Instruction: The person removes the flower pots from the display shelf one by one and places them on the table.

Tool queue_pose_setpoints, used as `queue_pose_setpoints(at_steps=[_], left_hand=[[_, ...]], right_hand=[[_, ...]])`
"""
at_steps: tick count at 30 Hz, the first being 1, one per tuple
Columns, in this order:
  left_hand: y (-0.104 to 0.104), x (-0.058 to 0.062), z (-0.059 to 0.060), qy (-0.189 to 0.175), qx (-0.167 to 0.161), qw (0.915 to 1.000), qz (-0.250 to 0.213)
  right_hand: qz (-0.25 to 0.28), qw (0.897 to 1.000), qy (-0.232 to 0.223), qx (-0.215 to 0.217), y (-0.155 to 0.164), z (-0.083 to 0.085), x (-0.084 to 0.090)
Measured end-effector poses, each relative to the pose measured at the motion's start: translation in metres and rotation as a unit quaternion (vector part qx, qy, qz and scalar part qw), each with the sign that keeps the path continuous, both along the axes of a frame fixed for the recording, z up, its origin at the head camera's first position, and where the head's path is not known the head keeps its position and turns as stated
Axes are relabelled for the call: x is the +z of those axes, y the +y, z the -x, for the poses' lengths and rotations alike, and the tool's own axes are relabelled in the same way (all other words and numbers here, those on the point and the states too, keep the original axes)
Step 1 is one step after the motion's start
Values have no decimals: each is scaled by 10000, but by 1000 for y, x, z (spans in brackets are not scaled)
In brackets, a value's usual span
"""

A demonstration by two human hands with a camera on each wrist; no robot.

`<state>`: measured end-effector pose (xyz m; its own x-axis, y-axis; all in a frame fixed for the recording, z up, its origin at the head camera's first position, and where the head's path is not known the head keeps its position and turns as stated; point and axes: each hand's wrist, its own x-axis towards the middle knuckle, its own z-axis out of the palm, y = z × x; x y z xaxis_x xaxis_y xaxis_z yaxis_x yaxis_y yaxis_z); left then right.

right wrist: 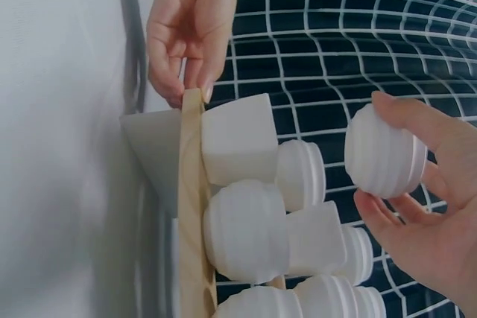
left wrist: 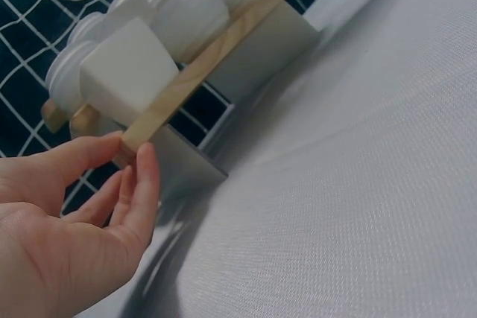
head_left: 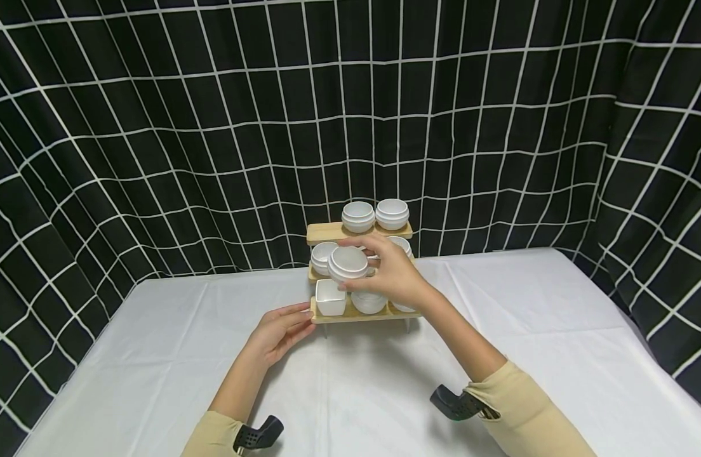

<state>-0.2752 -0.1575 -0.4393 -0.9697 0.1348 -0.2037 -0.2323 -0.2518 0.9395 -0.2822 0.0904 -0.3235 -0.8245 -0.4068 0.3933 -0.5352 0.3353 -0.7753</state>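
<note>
A three-tier rack with wooden boards holds small white ceramic cups. My left hand (head_left: 282,330) pinches the left end of its front board (left wrist: 201,65) between thumb and fingers. Above the front and middle tiers, my right hand (head_left: 393,270) grips a round ribbed white cup (head_left: 348,263) around its sides, apart from the rack in the right wrist view. On the front board stand a square cup (head_left: 330,298) at the left, a round cup (head_left: 368,303) in the middle and another round cup (head_left: 404,308) at the right. The right hand partly hides the middle tier.
Two round cups, one left (head_left: 358,216) and one right (head_left: 392,214), stand on the top board (head_left: 324,233), whose left part is bare. The middle tier carries a round cup (head_left: 323,257) at its left. White cloth (head_left: 173,355) covers the table; a black gridded curtain (head_left: 242,127) hangs behind.
</note>
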Motion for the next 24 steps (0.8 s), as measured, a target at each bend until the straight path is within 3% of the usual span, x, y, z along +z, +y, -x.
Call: queue_pose_setpoints(at_steps=[8, 24], left_hand=[[2, 1, 1, -70, 69, 9999, -74], [0, 1, 0, -95, 30, 9999, -91]], right_hand=[[41, 9999, -125, 14, 3, -9, -11], [52, 9996, 172, 238, 2, -21, -31]])
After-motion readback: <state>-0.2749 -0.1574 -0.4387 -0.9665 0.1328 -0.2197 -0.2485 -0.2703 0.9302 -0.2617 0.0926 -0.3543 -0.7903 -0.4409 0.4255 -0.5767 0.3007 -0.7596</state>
